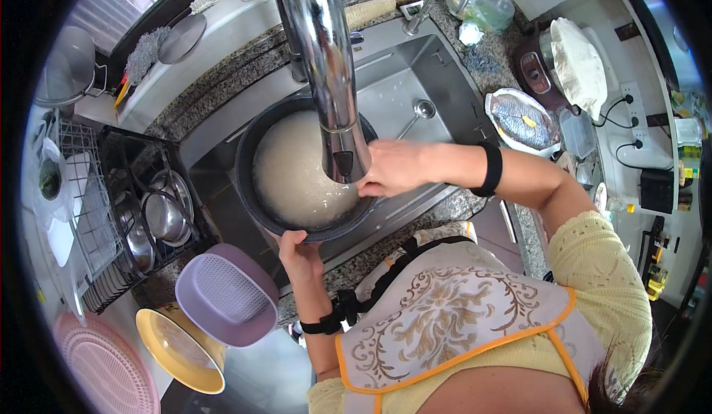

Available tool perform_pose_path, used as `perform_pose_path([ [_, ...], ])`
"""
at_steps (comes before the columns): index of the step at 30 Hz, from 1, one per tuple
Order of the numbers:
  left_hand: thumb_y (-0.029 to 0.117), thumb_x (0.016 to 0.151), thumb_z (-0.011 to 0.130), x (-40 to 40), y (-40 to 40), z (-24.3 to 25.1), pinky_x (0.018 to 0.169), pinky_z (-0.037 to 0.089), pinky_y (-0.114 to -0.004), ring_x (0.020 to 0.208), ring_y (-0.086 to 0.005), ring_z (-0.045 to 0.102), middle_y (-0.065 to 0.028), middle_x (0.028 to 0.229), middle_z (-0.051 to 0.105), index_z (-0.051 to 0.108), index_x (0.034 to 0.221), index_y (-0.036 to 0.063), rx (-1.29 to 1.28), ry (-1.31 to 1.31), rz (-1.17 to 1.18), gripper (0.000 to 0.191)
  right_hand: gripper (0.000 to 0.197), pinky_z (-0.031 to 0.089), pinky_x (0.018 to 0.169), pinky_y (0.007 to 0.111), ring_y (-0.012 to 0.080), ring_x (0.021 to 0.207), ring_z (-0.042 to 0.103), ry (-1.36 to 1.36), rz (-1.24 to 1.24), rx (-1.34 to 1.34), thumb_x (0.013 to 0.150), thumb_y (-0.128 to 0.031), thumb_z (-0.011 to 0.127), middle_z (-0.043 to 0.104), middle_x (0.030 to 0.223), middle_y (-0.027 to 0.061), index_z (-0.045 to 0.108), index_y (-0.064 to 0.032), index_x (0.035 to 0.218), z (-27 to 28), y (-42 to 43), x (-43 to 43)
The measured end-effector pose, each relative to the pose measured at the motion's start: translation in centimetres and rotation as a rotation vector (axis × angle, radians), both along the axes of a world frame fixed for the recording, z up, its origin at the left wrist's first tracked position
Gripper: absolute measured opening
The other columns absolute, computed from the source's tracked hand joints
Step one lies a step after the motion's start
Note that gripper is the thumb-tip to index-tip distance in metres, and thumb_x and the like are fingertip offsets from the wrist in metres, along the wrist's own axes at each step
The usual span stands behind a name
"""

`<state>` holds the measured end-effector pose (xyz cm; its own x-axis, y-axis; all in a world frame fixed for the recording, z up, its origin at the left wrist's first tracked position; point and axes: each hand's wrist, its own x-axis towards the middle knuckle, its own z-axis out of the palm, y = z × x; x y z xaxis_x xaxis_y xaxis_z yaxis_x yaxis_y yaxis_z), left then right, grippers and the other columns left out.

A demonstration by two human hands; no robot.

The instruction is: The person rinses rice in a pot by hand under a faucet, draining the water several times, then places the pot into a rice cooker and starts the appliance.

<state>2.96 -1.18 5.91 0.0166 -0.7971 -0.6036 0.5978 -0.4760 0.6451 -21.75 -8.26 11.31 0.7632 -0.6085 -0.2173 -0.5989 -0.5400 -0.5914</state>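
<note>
A dark round pot (245, 169) stands at the sink under a chrome faucet (336, 80). Cloudy, whitish water (295, 169) fills much of it; what lies under the surface cannot be made out. My left hand (300, 255) grips the pot's near rim, thumb on top and fingers beneath. At the right side of the pot is my right hand (392, 166), its fingers curled by the faucet head, which partly covers them. Whether they hold anything is hidden. A ladle (424, 109) lies in the steel sink basin (384, 86) beyond.
Left of the sink stand a dish rack (83, 208) with metal bowls (167, 214), a purple colander basin (228, 297) and a yellow bowl (181, 353). A fish on a foil-lined tray (523, 122) and a cooker (537, 72) are on the right counter (473, 75).
</note>
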Motion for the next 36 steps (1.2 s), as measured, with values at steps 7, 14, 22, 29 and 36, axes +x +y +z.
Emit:
perform_pose_path([
  [7, 0.014, 0.069, 0.054, 1.4, 0.7, -0.2, 0.075, 0.057, -0.044, 0.095, -0.0266, 0.064, -0.0098, 0.109, 0.062, 0.053, 0.121, 0.0036, 0.103, 0.05, -0.015, 0.053, 0.031, 0.053, 0.076, 0.039, 0.0332, 0.084, 0.066, -0.188, -0.331, -0.033, 0.082, -0.023, 0.068, 0.068, 0.091, 0.0155, 0.061, -0.0015, 0.104, -1.2, 0.0, 2.1],
  [14, 0.017, 0.069, 0.053, 0.9, 0.7, 0.6, 0.076, 0.057, -0.046, 0.096, -0.0271, 0.065, -0.0107, 0.108, 0.063, 0.056, 0.115, 0.0013, 0.108, 0.075, -0.024, 0.049, 0.031, 0.051, 0.072, 0.036, 0.0249, 0.079, 0.067, -0.282, 0.034, 0.368, 0.072, -0.022, 0.079, 0.07, 0.087, 0.0091, 0.07, -0.0071, 0.098, 1.6, 0.3, 0.4],
  [22, 0.016, 0.069, 0.053, 0.7, 0.9, 0.8, 0.077, 0.056, -0.047, 0.096, -0.0279, 0.064, -0.0113, 0.108, 0.064, 0.056, 0.116, 0.0011, 0.115, 0.083, -0.057, 0.05, 0.014, 0.05, 0.069, 0.039, 0.0292, 0.074, 0.064, -0.267, -0.188, 0.289, 0.081, -0.015, 0.067, 0.067, 0.081, 0.0147, 0.073, -0.0074, 0.092, -3.3, -0.4, 0.7],
  [29, 0.016, 0.066, 0.054, 0.5, 1.8, 0.8, 0.076, 0.055, -0.047, 0.095, -0.0273, 0.065, -0.0085, 0.109, 0.064, 0.056, 0.116, 0.0029, 0.13, 0.09, -0.075, 0.052, 0.049, 0.051, 0.089, 0.036, 0.0343, 0.104, 0.062, -0.244, -0.433, 0.019, 0.072, -0.027, 0.08, 0.059, 0.115, 0.0299, 0.064, 0.002, 0.108, -2.2, -1.2, 0.7],
  [36, 0.021, 0.064, 0.055, 0.7, 2.8, 0.6, 0.081, 0.053, -0.06, 0.107, -0.0344, 0.058, -0.0138, 0.118, 0.059, 0.054, 0.12, 0.0024, 0.153, -0.05, -0.122, 0.059, 0.059, 0.047, 0.097, 0.041, 0.0374, 0.111, 0.059, -0.275, -1.148, -0.398, 0.076, -0.018, 0.068, 0.059, 0.116, 0.0311, 0.051, 0.0015, 0.129, -5.4, -9.7, -6.5],
])
